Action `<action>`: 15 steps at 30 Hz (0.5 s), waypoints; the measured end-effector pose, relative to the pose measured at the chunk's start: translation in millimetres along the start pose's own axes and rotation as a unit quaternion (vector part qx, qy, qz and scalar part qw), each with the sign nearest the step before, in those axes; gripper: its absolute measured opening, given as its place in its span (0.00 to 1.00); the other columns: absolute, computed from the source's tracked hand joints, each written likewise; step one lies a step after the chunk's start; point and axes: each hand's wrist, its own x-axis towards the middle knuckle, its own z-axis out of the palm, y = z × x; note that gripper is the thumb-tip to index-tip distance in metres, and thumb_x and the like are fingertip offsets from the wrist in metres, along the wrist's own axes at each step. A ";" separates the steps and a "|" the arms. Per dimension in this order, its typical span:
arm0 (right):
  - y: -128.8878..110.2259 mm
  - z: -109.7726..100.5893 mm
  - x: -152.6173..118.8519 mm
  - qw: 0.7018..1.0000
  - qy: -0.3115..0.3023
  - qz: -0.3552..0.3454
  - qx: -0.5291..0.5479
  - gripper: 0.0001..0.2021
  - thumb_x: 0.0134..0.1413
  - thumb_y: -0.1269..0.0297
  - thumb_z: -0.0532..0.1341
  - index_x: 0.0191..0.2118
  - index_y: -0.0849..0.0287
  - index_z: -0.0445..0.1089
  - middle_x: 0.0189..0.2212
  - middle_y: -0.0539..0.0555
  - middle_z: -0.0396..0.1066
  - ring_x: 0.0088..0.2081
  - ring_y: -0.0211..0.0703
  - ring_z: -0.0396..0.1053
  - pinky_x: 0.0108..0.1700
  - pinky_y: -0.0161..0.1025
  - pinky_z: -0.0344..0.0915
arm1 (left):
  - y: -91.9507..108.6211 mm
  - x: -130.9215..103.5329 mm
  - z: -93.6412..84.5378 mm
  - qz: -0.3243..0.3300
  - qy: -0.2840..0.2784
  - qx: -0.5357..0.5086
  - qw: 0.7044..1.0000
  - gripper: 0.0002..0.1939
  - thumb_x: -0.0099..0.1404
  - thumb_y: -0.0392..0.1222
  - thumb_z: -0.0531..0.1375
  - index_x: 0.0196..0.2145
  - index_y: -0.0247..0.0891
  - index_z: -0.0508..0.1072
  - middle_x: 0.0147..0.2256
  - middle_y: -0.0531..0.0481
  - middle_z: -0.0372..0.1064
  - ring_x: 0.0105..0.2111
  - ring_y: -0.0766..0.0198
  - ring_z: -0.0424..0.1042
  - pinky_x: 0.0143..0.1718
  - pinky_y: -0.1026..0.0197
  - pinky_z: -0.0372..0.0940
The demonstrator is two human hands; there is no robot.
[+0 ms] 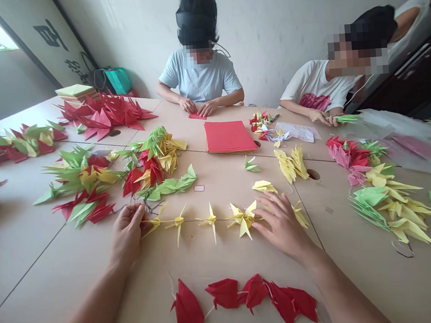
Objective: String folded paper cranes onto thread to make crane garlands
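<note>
Yellow paper cranes [208, 220] already sit threaded along a string [193, 220]. Left grip [127, 229] pinches its left end; right grip [284, 223], fingers apart, meets its right. Beyond it, yellow stacks [286, 166] seem unstrung.

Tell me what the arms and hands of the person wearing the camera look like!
The left hand and right hand are bare, with no gloves. The left forearm and right forearm narrow toward the wrists, and no sleeve shows on either. I see no watch, bracelet or cable, and no ring on the fingers that show.
</note>
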 end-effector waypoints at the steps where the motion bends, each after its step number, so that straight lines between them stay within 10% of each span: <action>1: -5.1 1.0 4.4 1.000 -0.007 -0.006 0.004 0.07 0.59 0.63 0.57 0.39 0.53 0.74 0.51 0.55 0.71 0.60 0.56 0.58 0.62 0.62 0.46 | 0.0 -0.4 -0.2 0.001 0.000 0.000 1.000 0.19 0.48 0.53 0.69 0.30 0.39 0.69 0.23 0.58 0.61 0.20 0.73 0.59 0.18 0.75 0.61; 15: 5.8 0.9 0.5 1.000 0.008 0.009 0.005 0.09 0.60 0.68 0.54 0.35 0.55 0.73 0.48 0.57 0.73 0.57 0.59 0.62 0.58 0.66 0.49 | 1.4 -2.9 0.4 -0.007 -0.013 -0.014 1.000 0.18 0.49 0.52 0.69 0.30 0.39 0.69 0.23 0.58 0.61 0.20 0.74 0.58 0.18 0.74 0.61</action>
